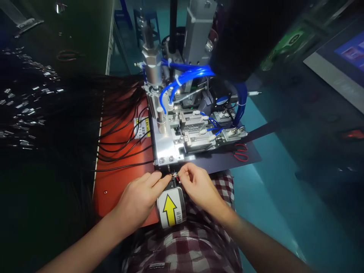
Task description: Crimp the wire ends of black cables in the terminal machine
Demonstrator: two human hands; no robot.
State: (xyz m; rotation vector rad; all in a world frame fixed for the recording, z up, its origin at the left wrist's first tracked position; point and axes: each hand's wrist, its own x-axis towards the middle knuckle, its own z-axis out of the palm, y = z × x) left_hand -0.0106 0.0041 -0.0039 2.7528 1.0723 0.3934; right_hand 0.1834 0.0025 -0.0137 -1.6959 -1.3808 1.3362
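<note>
My left hand [143, 189] is closed, its thumb and forefinger stretched to the front edge of the metal machine [167, 148]. Facing it, my right hand [199, 185] pinches the ends of some thin coloured wires [176, 176], with red and white showing. The fingertips of both hands nearly meet over a small dark fixture at the machine's front. What lies under my left fingertips is too small and covered to make out. Just below the hands sits a white plate with a yellow arrow [170, 208].
Black cables [122, 146] run across the orange-red bench surface [127, 191] to the machine's left side. Blue air hoses [196, 72] arch over the cylinders. Red-handled scissors [241, 152] lie at the right. Many small shiny metal pieces [17, 100] hang or lie at far left. A screen [352, 51] stands upper right.
</note>
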